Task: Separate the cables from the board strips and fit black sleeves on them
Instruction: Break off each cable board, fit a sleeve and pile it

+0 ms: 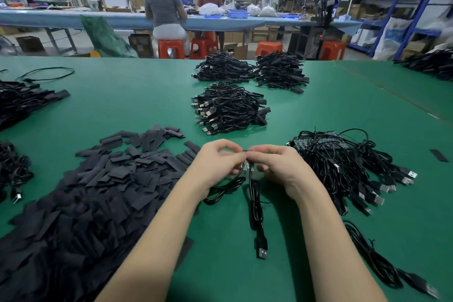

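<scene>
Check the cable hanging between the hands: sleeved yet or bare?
Bare, it seems: the small board that both hands pinch shows uncovered above the cable; fingers hide part.

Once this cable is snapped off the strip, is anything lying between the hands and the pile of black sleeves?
Nothing visible does. The left hand and right hand pinch the board strip right beside the pile of black sleeves; only bare green table and the pile's loose edge pieces lie between them.

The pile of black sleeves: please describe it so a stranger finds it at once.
On the green table, look left of the left hand. The pile of black sleeves spreads there toward the near edge. Unlike the cable heaps around it, it holds only flat, short rectangular pieces, without plugs.
</scene>
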`<action>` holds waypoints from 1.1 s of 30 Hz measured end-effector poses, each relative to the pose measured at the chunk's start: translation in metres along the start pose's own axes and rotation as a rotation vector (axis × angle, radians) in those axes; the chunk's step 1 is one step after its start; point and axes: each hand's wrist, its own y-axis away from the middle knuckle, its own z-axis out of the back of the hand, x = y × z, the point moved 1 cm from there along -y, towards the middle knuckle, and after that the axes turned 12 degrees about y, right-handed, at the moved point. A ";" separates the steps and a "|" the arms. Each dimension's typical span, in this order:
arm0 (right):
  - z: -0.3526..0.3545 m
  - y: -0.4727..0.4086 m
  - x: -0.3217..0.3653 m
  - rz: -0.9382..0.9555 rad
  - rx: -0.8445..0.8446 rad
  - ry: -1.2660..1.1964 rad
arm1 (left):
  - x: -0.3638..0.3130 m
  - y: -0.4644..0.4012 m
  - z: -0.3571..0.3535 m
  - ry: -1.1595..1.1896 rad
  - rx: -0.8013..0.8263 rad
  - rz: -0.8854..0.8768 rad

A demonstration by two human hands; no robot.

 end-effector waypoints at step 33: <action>0.013 0.010 0.005 -0.100 0.273 -0.588 | 0.001 0.009 -0.008 0.124 -0.004 0.031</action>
